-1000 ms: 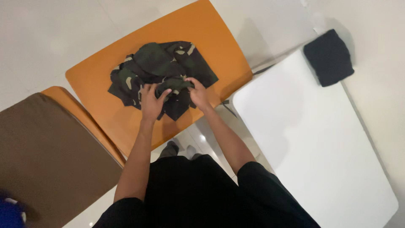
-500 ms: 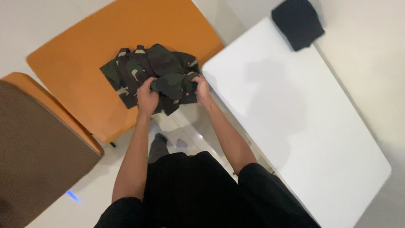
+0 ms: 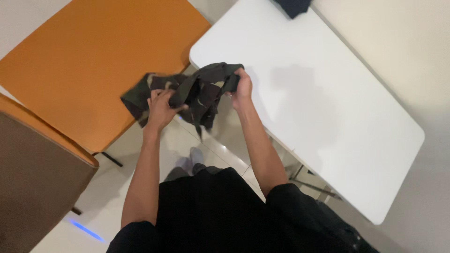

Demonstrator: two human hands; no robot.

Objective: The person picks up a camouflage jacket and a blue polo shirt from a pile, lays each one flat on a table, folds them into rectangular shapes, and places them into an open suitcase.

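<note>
A crumpled camouflage garment (image 3: pixel 192 91) in dark green, black and tan hangs in the air between both hands. My left hand (image 3: pixel 159 108) grips its left part over the edge of the orange table (image 3: pixel 89 56). My right hand (image 3: pixel 243 89) grips its right part at the near corner of the white table (image 3: pixel 328 93). The cloth sags between the hands, with a tail dangling over the gap between the two tables.
A folded black cloth (image 3: pixel 293 6) lies at the far end of the white table. A brown surface (image 3: pixel 33 187) with an orange edge stands at the left. My black clothing (image 3: pixel 220 215) and my feet show below on the pale tiled floor.
The garment has been lifted off the orange table and carried right, toward the white table. The view has swung right with it.
</note>
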